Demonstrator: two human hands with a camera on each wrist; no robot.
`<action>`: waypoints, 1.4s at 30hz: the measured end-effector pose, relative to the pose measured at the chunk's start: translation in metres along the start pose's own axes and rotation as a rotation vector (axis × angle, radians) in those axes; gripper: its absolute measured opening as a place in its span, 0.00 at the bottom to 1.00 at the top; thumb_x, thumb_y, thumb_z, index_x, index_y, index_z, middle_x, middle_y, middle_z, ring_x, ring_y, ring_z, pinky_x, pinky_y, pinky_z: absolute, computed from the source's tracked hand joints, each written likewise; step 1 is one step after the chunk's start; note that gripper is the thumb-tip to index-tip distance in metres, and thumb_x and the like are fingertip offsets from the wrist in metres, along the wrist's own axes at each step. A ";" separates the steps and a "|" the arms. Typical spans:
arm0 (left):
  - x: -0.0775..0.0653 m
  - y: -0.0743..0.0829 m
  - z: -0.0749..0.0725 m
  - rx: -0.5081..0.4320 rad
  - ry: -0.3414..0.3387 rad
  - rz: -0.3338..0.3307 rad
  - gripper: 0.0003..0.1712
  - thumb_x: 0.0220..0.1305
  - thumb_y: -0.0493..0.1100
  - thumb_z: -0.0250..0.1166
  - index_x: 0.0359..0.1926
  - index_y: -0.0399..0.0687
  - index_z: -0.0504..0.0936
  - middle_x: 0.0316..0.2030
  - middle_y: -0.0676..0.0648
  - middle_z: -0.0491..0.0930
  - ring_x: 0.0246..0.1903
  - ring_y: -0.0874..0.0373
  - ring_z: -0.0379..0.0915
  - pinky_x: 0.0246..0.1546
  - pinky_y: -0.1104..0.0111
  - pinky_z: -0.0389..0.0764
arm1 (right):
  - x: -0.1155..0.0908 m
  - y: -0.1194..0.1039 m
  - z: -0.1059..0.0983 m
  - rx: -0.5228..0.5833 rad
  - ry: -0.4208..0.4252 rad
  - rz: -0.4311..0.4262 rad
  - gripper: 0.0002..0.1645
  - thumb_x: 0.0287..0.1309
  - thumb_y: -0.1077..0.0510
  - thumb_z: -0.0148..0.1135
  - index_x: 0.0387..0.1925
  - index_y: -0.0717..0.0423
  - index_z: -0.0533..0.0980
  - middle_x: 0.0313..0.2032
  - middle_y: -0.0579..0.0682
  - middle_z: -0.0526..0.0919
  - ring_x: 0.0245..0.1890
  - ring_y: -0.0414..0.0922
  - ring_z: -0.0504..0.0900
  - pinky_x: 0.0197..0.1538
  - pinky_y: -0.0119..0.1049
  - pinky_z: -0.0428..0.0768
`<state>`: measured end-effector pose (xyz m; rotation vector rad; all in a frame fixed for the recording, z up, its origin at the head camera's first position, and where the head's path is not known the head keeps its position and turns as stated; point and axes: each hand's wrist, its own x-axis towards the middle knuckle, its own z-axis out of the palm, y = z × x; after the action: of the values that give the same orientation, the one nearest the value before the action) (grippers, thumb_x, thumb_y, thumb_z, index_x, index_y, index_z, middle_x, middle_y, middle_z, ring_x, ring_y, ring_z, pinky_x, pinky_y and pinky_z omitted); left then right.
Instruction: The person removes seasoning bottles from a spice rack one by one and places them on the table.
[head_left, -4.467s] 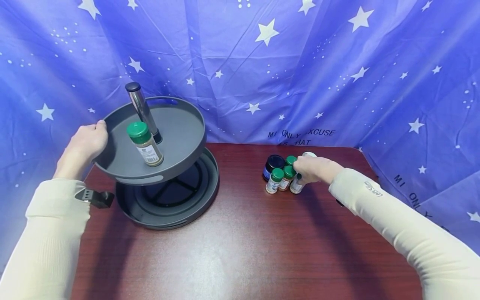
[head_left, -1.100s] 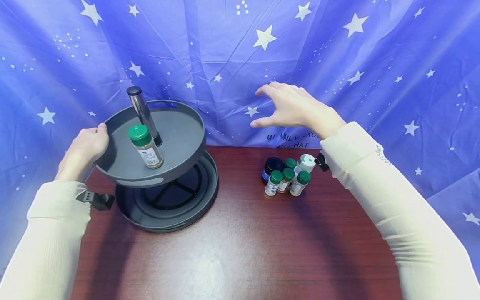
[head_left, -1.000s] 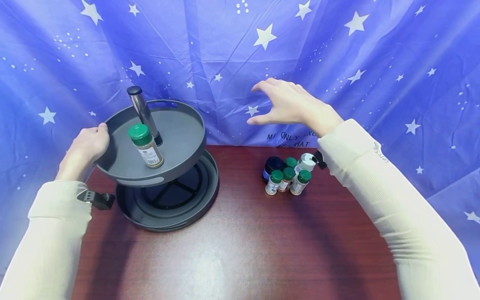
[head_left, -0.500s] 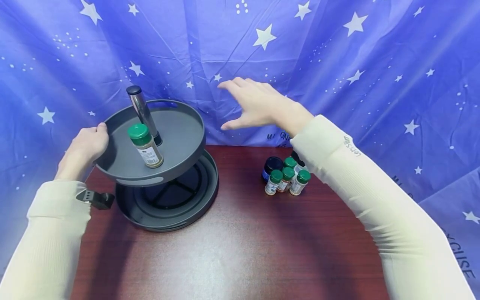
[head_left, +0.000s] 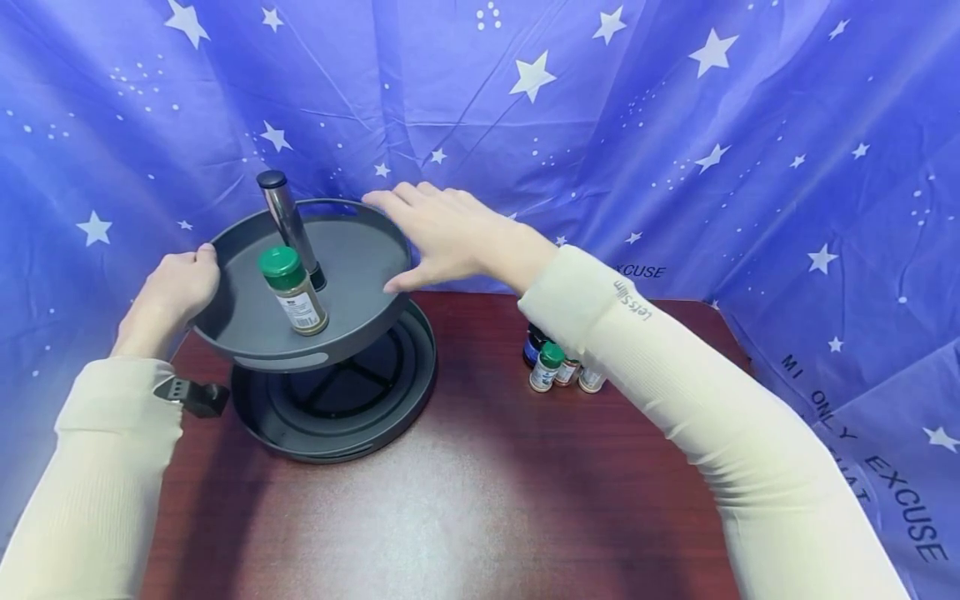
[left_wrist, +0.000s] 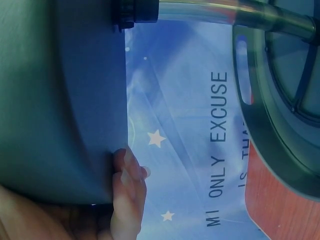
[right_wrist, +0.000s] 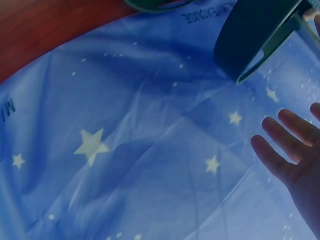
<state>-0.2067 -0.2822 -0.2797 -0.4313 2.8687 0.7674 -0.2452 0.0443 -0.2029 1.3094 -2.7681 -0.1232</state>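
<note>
A grey two-tier round turntable has an upper tray (head_left: pixel 360 258) and a lower tray (head_left: pixel 408 408), with a shiny post (head_left: pixel 285 221) rising above the upper one. My left hand (head_left: pixel 174 287) grips the upper tray's left rim, and in the left wrist view its fingers (left_wrist: pixel 129 197) curl beneath the tray. On that tray stands a green-capped spice bottle (head_left: pixel 294 292). Thumb and fingers spread, my right hand (head_left: pixel 450 233) hovers by the tray's right rim and holds nothing. The right wrist view shows its fingers (right_wrist: pixel 285 142) apart from the tray (right_wrist: pixel 250 40).
Several jars stand on the dark red table (head_left: pixel 480 467) at right: a green-capped bottle (head_left: pixel 547 367) and a dark jar (head_left: pixel 533 343) show, others hide partly behind my right sleeve (head_left: pixel 652 367). A blue starry curtain (head_left: pixel 465 108) hangs behind.
My right hand has left the bottle group at right, risen, and moved left to the upper tray's right rim, fingers spread. My left hand keeps its grip; the bottle on the tray has not moved.
</note>
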 end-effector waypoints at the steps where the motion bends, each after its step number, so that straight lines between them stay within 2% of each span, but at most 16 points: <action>1: 0.000 0.000 0.000 -0.001 -0.001 -0.002 0.48 0.70 0.63 0.13 0.74 0.33 0.47 0.71 0.22 0.47 0.67 0.21 0.47 0.60 0.29 0.58 | 0.002 -0.004 0.000 -0.002 0.000 -0.007 0.61 0.50 0.25 0.63 0.76 0.46 0.50 0.66 0.50 0.68 0.63 0.51 0.70 0.56 0.49 0.77; 4: -0.001 0.000 0.000 -0.002 -0.004 -0.008 0.48 0.70 0.64 0.13 0.75 0.33 0.46 0.71 0.22 0.47 0.67 0.21 0.47 0.59 0.29 0.58 | 0.010 -0.015 0.001 -0.008 0.008 -0.035 0.61 0.50 0.24 0.63 0.76 0.46 0.49 0.67 0.48 0.67 0.62 0.49 0.71 0.56 0.46 0.77; 9: -0.002 0.000 0.000 -0.011 0.004 0.000 0.48 0.70 0.63 0.14 0.73 0.31 0.51 0.68 0.21 0.53 0.63 0.22 0.56 0.55 0.31 0.64 | 0.021 -0.035 0.002 -0.016 0.014 -0.090 0.60 0.50 0.24 0.62 0.76 0.44 0.50 0.66 0.47 0.67 0.61 0.47 0.71 0.55 0.43 0.78; 16: -0.001 0.001 0.000 -0.002 -0.009 0.001 0.48 0.70 0.63 0.14 0.74 0.31 0.49 0.70 0.21 0.49 0.66 0.21 0.50 0.58 0.30 0.61 | 0.029 -0.055 0.008 -0.060 0.025 -0.136 0.60 0.50 0.22 0.60 0.76 0.43 0.48 0.66 0.44 0.67 0.60 0.44 0.71 0.57 0.39 0.77; 20: 0.000 0.001 0.000 -0.007 -0.003 -0.009 0.49 0.70 0.64 0.14 0.72 0.30 0.53 0.69 0.21 0.52 0.64 0.22 0.54 0.56 0.31 0.64 | 0.033 -0.065 0.011 -0.065 0.040 -0.176 0.60 0.52 0.22 0.57 0.77 0.41 0.44 0.65 0.44 0.67 0.61 0.42 0.71 0.58 0.36 0.77; 24: 0.000 0.001 0.000 -0.013 0.003 -0.023 0.50 0.70 0.64 0.14 0.72 0.30 0.54 0.70 0.22 0.51 0.66 0.22 0.52 0.56 0.29 0.62 | 0.037 -0.075 0.014 -0.074 0.038 -0.205 0.58 0.57 0.23 0.53 0.78 0.38 0.40 0.71 0.47 0.60 0.62 0.43 0.71 0.58 0.34 0.77; 29: 0.001 0.000 0.001 -0.014 -0.010 -0.023 0.50 0.69 0.65 0.14 0.74 0.33 0.51 0.70 0.22 0.50 0.67 0.21 0.50 0.57 0.29 0.61 | 0.040 -0.087 0.017 -0.092 0.034 -0.229 0.57 0.59 0.25 0.54 0.78 0.36 0.37 0.75 0.49 0.50 0.58 0.43 0.73 0.51 0.31 0.80; 31: 0.001 -0.001 0.000 -0.014 -0.014 -0.025 0.49 0.69 0.66 0.14 0.74 0.34 0.50 0.71 0.23 0.49 0.67 0.21 0.49 0.57 0.28 0.60 | 0.040 -0.089 0.019 -0.106 0.034 -0.247 0.56 0.59 0.26 0.55 0.77 0.35 0.38 0.75 0.48 0.50 0.55 0.43 0.74 0.47 0.30 0.81; 34: 0.001 -0.001 0.001 -0.017 -0.009 -0.032 0.50 0.69 0.66 0.14 0.72 0.32 0.56 0.66 0.23 0.60 0.60 0.24 0.61 0.49 0.33 0.69 | 0.041 -0.090 0.023 -0.088 0.025 -0.265 0.52 0.60 0.29 0.57 0.77 0.35 0.43 0.74 0.46 0.51 0.56 0.44 0.73 0.46 0.30 0.81; 37: 0.000 -0.001 0.001 -0.015 0.003 -0.024 0.50 0.69 0.65 0.15 0.68 0.31 0.60 0.62 0.22 0.63 0.54 0.27 0.65 0.43 0.38 0.71 | 0.042 -0.090 0.026 -0.029 0.013 -0.260 0.46 0.62 0.34 0.59 0.74 0.37 0.51 0.72 0.44 0.53 0.58 0.43 0.72 0.47 0.32 0.82; 42: 0.000 0.000 0.002 -0.013 0.010 -0.009 0.50 0.70 0.64 0.15 0.69 0.30 0.59 0.67 0.21 0.56 0.61 0.23 0.58 0.51 0.32 0.66 | 0.045 -0.090 0.028 0.036 0.004 -0.234 0.36 0.65 0.46 0.62 0.70 0.39 0.58 0.65 0.45 0.57 0.53 0.43 0.75 0.42 0.34 0.82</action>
<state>-0.2068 -0.2811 -0.2814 -0.4501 2.8708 0.7847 -0.2073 -0.0466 -0.2383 1.6363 -2.6157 -0.0853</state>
